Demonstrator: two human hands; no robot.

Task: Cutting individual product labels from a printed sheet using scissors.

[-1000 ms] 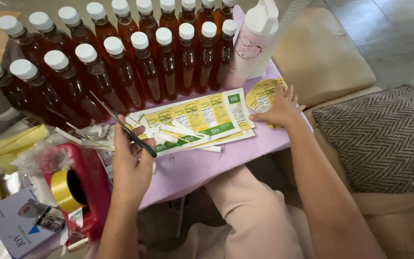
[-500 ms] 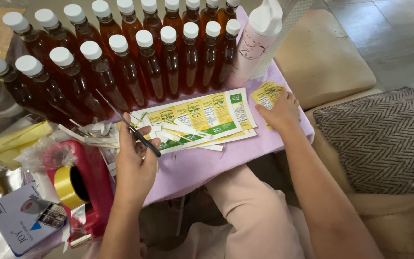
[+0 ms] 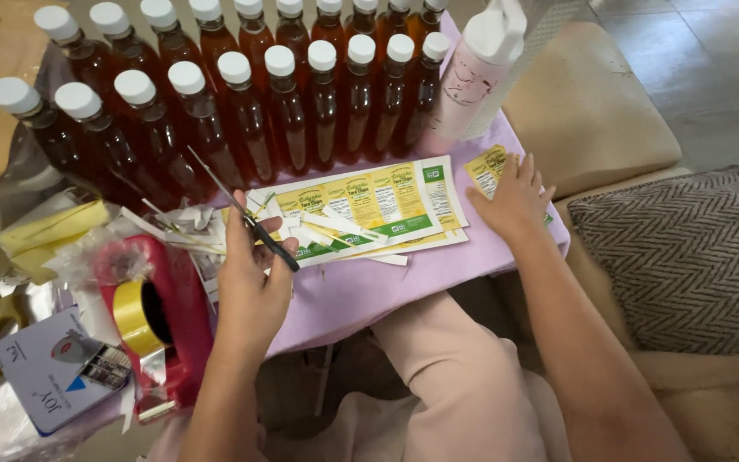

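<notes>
The left hand [image 3: 250, 274] is closed around the black handles of a pair of scissors [image 3: 241, 210], blades together and tilted up toward the bottles, so the tool stays ready while kept off the paper. The right hand [image 3: 515, 201] lies open and flat, fingers spread, on small cut labels [image 3: 487, 168] at the right edge of the lilac table [image 3: 387, 287], apparently pinning them in place. Between the hands lie sheets of yellow-and-green labels [image 3: 369, 205] with paper offcuts [image 3: 186, 218], in front of rows of white-capped amber bottles [image 3: 301, 103], close enough for labelling.
</notes>
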